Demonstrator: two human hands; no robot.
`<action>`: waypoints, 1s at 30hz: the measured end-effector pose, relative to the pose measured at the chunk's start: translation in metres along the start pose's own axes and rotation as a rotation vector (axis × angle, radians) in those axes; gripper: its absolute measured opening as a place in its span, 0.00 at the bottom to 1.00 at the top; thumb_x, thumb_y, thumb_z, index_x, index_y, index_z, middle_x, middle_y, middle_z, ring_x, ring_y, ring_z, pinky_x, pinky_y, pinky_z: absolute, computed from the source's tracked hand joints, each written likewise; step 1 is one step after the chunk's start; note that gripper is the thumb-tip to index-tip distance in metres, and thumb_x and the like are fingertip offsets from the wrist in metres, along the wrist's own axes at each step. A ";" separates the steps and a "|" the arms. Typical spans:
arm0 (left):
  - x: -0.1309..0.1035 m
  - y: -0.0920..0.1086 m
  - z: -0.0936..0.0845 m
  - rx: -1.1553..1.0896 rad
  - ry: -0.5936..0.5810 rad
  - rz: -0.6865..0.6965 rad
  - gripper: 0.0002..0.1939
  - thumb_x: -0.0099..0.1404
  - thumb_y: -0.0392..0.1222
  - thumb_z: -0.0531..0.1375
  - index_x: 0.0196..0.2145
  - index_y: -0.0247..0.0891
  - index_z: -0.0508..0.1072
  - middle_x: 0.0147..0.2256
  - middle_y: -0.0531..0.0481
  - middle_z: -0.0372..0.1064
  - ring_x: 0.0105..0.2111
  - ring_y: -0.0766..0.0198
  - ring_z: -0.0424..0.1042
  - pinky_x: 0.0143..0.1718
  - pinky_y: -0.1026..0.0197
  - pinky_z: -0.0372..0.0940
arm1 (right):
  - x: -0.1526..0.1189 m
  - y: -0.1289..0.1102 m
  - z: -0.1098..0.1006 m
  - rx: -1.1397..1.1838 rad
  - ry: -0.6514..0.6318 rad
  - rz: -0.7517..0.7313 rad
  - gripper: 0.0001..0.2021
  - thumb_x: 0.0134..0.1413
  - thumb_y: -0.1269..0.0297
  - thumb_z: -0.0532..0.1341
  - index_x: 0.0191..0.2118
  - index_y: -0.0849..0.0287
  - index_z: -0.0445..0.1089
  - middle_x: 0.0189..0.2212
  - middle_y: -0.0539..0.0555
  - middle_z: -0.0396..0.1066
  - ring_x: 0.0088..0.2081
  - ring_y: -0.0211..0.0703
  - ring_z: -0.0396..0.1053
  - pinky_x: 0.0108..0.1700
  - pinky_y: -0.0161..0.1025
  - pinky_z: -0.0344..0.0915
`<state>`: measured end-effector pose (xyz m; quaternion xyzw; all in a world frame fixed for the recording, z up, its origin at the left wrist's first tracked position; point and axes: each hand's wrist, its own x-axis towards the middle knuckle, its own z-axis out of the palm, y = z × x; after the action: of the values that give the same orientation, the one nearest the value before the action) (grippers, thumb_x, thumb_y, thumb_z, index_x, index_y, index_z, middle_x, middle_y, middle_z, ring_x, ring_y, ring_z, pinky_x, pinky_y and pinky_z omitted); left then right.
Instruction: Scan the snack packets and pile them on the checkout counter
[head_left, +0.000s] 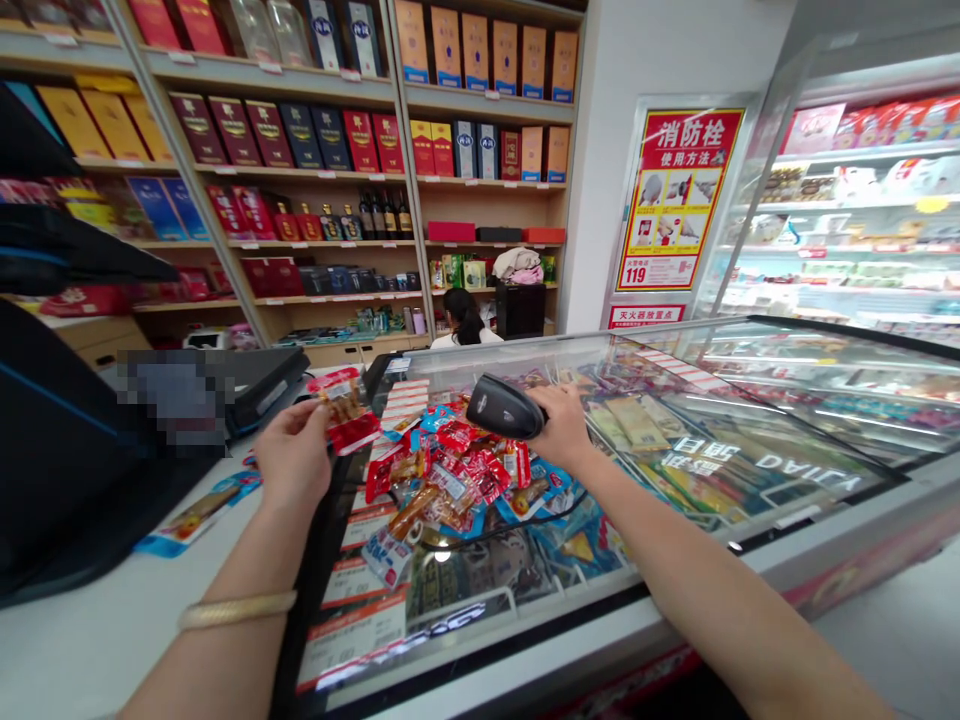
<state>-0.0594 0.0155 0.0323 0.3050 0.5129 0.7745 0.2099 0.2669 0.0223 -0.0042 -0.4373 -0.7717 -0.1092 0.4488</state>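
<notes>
Pinched between the fingers of my left hand (294, 450) is a red snack packet (343, 410), held up over the near left corner of a glass-topped freezer. My right hand (561, 425) is wrapped round a black handheld scanner (504, 405), whose head points left toward the packet. Below the scanner, a pile of red and blue snack packets (457, 470) lies on the freezer's glass lid (525, 590). A blue packet (199, 512) rests on the white counter to the left of my left forearm.
Black checkout equipment (60, 440) stands at the left on the counter (45, 640). Shelves of boxed goods (300, 175) line the back, where a dark-haired person (465, 318) is partly visible. A refrigerated display (862, 220) stands at the right.
</notes>
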 end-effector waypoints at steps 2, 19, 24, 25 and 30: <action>-0.010 -0.004 0.006 0.024 -0.059 0.061 0.09 0.50 0.38 0.66 0.30 0.36 0.71 0.26 0.55 0.69 0.28 0.67 0.70 0.42 0.58 0.71 | 0.000 -0.004 -0.002 0.007 -0.015 -0.010 0.15 0.44 0.58 0.68 0.40 0.55 0.77 0.36 0.56 0.80 0.40 0.52 0.73 0.46 0.45 0.54; -0.063 -0.006 0.026 0.203 -0.259 0.374 0.12 0.49 0.47 0.64 0.29 0.39 0.69 0.27 0.52 0.72 0.29 0.63 0.74 0.35 0.60 0.74 | -0.001 -0.020 -0.003 0.052 -0.076 -0.042 0.15 0.45 0.57 0.69 0.41 0.54 0.77 0.37 0.55 0.80 0.40 0.50 0.73 0.46 0.45 0.54; -0.061 -0.012 0.024 0.213 -0.273 0.400 0.10 0.52 0.47 0.63 0.30 0.39 0.70 0.29 0.51 0.72 0.30 0.62 0.75 0.36 0.59 0.75 | 0.000 -0.019 -0.004 0.038 -0.066 -0.029 0.15 0.45 0.58 0.69 0.41 0.54 0.77 0.38 0.56 0.80 0.41 0.51 0.73 0.46 0.45 0.55; -0.061 -0.013 0.024 0.227 -0.289 0.427 0.10 0.53 0.47 0.63 0.30 0.39 0.71 0.30 0.50 0.73 0.31 0.62 0.75 0.37 0.58 0.75 | 0.000 -0.018 -0.005 0.038 -0.051 -0.026 0.15 0.45 0.58 0.68 0.41 0.54 0.77 0.37 0.56 0.80 0.40 0.51 0.73 0.47 0.46 0.55; -0.068 -0.024 0.022 0.467 -0.594 0.705 0.06 0.62 0.43 0.59 0.31 0.42 0.75 0.34 0.47 0.77 0.37 0.59 0.77 0.45 0.57 0.74 | 0.001 -0.008 -0.005 0.029 0.034 0.021 0.14 0.45 0.58 0.67 0.40 0.55 0.77 0.36 0.56 0.80 0.40 0.52 0.74 0.46 0.46 0.57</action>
<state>0.0056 -0.0038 -0.0006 0.7047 0.4566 0.5431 -0.0012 0.2640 0.0154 0.0013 -0.4370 -0.7609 -0.1007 0.4690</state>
